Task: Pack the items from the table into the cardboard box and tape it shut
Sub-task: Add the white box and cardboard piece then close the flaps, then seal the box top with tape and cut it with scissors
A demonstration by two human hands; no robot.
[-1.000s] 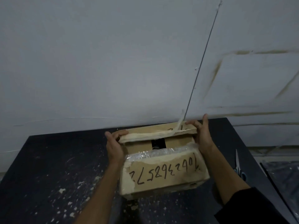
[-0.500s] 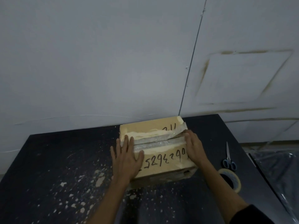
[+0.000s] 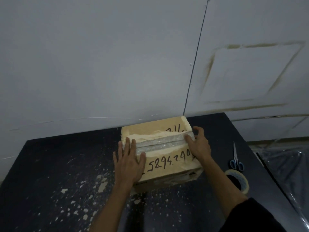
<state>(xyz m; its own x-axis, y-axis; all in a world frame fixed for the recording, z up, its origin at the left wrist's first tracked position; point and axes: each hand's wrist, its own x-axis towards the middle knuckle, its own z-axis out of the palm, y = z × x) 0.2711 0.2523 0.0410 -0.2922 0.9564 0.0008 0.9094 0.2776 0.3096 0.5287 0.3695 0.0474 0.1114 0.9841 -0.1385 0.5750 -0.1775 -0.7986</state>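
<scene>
A worn cardboard box (image 3: 168,163) with black handwritten digits stands on the dark table (image 3: 50,181) against the wall, its two top flaps folded down and meeting along a strip of old clear tape. My left hand (image 3: 129,162) lies flat with straight fingers on the left end of the near flap. My right hand (image 3: 198,145) presses the right end of the flaps, fingers spread over the box's right edge. A roll of clear tape (image 3: 238,180) lies on the table to the right of the box. The box's contents are hidden.
Blue-handled scissors (image 3: 235,159) lie beyond the tape roll near the table's right edge. The tabletop is flecked with pale paint chips. A grey wall rises straight behind the box. Clear plastic sheeting (image 3: 287,164) covers the floor at right.
The box was set down from a tilted hold and both flaps were pushed closed. Over the last half second the hands stay pressing on the flaps, almost still.
</scene>
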